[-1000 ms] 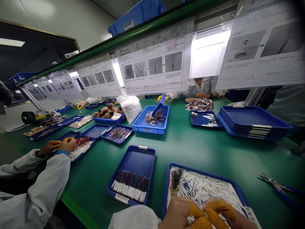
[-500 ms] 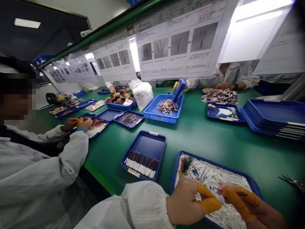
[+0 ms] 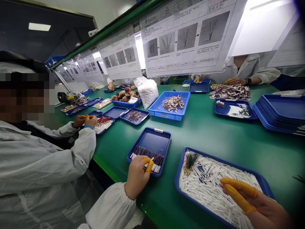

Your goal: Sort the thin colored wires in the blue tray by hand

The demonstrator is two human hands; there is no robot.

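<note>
My left hand (image 3: 138, 174), with yellow finger cots on thumb and forefinger, is closed in a pinch over the front of a small blue tray (image 3: 154, 140). A short white tip shows between the fingers, seemingly the end of a white-sleeved wire (image 3: 152, 159). Beneath it lies a row of white-sleeved red, green and black wires (image 3: 156, 168). My right hand (image 3: 259, 203), also in yellow finger cots, hovers above a larger blue tray (image 3: 177, 181) full of loose white sleeves (image 3: 209, 187). Its fingers are stretched out, and I see nothing between them. Colored wires (image 3: 190, 162) lie in that tray's far left corner.
Stacked blue trays (image 3: 281, 111) stand at right. Beyond the small tray are a light-blue bin (image 3: 166, 116) of wire pieces and a plastic bag (image 3: 146, 93) of white bits. A co-worker's sleeve (image 3: 83, 149) is at left. Instruction sheets (image 3: 186, 41) hang above the green table (image 3: 197, 133).
My left hand has moved left from the sleeve tray to the small tray of wires. My right hand stays over the sleeves, its fingers straighter. Across the table, the tilted blue tray has left the light-blue bin.
</note>
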